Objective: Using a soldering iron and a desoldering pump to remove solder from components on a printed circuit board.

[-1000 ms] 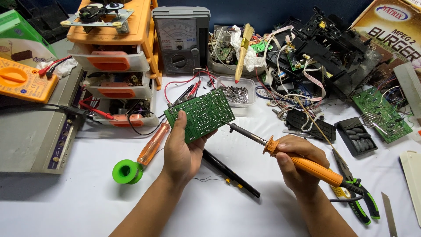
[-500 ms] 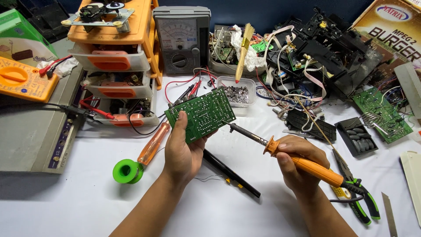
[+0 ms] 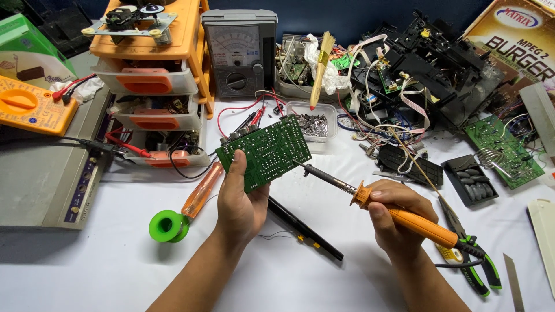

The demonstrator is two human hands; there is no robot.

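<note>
On a cluttered white worktable (image 3: 115, 260), the left hand (image 3: 240, 205) grips a green circuit board (image 3: 265, 151); the right hand (image 3: 396, 216) clasps an orange soldering iron (image 3: 404, 216), beside an orange drawer cabinet (image 3: 153, 75).

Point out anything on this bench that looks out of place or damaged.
A black plastic device chassis lies dismantled at the back right, ribbon cables spilling out. A wooden-handled brush stands propped in a grey parts tray.

Green solder spool (image 3: 168, 226), orange drawer unit (image 3: 151, 75), analog meter (image 3: 239, 52), brush (image 3: 321, 68), green-handled pliers (image 3: 469, 248) on white table (image 3: 115, 271).
</note>
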